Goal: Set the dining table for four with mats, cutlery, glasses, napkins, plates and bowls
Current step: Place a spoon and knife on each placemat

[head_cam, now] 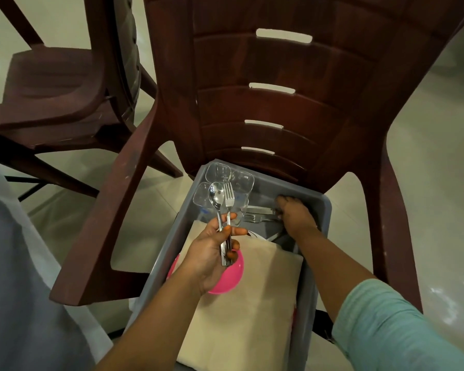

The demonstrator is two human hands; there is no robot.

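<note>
A grey plastic bin (326, 210) stands on the seat of a maroon chair. My left hand (212, 253) grips a steel spoon (217, 199) and a fork (228, 199) by their handles, heads pointing up, above the bin. My right hand (296, 214) reaches down into the bin's far right corner, fingers curled on loose cutlery (257, 214) lying there. Clear glasses (227, 175) stand in the far left corner. Beige mats (252, 303) lie folded in the bin. A pink bowl (235, 274) sits on them, partly behind my left hand. A white plate edge shows under the mats.
The maroon plastic chair (279, 89) holds the bin, its backrest rising ahead and armrests on both sides. A second maroon chair (59, 89) stands at the left. A grey-blue cloth surface (16, 290) fills the lower left. Pale tiled floor (426, 156) surrounds them.
</note>
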